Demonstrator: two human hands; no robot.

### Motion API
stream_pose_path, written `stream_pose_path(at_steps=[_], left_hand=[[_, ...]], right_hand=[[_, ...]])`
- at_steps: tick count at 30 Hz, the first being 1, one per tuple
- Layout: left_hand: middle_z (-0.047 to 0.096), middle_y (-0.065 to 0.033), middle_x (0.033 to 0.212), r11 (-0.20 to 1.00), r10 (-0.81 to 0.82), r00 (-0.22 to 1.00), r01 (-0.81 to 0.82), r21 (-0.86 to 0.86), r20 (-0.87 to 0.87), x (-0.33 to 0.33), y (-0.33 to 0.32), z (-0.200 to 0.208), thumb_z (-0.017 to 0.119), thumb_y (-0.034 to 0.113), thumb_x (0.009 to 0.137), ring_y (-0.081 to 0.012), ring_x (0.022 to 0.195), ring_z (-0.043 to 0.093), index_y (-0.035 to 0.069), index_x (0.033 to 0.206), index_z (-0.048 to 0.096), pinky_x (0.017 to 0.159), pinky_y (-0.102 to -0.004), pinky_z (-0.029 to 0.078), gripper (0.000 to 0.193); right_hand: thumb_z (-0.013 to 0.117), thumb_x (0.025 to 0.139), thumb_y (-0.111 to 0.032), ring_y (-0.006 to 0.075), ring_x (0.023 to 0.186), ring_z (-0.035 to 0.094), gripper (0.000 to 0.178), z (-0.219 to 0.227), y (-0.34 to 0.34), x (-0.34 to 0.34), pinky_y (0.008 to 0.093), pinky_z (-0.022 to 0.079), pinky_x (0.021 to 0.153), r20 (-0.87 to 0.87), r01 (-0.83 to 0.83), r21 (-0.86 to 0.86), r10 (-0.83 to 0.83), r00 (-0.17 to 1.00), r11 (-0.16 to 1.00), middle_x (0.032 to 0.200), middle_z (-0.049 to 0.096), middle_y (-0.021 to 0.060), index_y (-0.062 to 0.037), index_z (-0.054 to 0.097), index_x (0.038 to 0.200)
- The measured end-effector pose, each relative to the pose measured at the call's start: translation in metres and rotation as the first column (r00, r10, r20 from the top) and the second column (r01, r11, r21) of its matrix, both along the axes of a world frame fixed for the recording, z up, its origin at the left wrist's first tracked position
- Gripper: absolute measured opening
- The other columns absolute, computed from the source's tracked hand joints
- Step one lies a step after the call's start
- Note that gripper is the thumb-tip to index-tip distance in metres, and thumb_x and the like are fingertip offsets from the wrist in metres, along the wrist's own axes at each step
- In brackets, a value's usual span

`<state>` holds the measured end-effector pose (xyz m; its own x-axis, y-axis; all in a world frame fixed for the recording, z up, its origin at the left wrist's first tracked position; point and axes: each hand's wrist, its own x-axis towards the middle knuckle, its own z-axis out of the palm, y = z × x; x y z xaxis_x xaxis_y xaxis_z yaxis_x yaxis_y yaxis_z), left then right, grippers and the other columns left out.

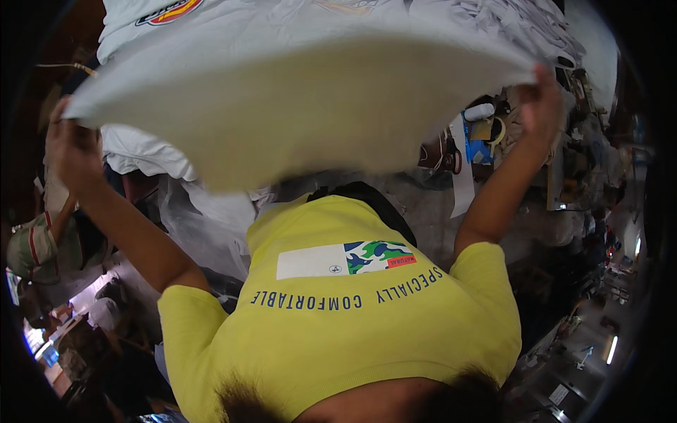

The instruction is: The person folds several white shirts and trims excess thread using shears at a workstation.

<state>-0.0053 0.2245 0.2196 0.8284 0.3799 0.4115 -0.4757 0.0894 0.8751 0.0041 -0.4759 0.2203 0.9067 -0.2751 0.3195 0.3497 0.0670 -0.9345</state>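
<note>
A broad piece of white fabric (317,106), perhaps a garment, is spread in the air between my hands, its lower edge sagging and smeared by motion. At its left corner, my left hand (76,151) pinches the edge with the fingers closed. My right hand (541,109), somewhat blurred, grips the opposite corner at the far right. Both arms are stretched out wide. Beyond the fabric lies a pile of white clothing (486,25), one piece bearing a coloured print. The raised fabric hides much of the surface beneath it.
Right of the fabric lie a roll of tape (498,131), a small white cylinder (479,112) and a brown spool-like object (449,158). Clear plastic (201,225) hangs near my left arm. A striped bag (34,247) stands farther left.
</note>
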Motion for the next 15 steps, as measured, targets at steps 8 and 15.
stream_pose_path(at_steps=[8,15], left_hand=[[0.055,-0.0143,0.11,0.893,0.251,0.96,-0.279,0.352,0.125,-0.04,0.021,0.046,0.047,0.002,0.084,-0.0201,0.1,0.054,-0.007,0.113,0.049,0.09,-0.0307,0.043,0.031],[0.059,-0.0103,0.099,0.993,-0.101,0.911,0.115,0.011,-0.399,-0.089,-0.029,-0.067,0.052,0.007,0.084,-0.0159,0.089,0.058,-0.004,0.106,0.054,0.077,-0.0271,0.046,0.025]], right_hand=[[0.062,0.08,-0.012,0.0194,0.081,0.062,0.024,0.082,0.037,-0.034,0.0283,0.053,0.069,0.232,0.01,0.303,-0.084,0.969,0.953,0.088,0.063,0.0132,0.0029,0.056,0.097],[0.06,0.077,-0.01,0.0192,0.093,0.057,0.024,-0.06,0.043,-0.092,0.0302,0.049,0.079,-0.247,0.054,0.276,0.016,0.969,0.96,0.113,0.055,0.0132,0.0013,0.053,0.097]])
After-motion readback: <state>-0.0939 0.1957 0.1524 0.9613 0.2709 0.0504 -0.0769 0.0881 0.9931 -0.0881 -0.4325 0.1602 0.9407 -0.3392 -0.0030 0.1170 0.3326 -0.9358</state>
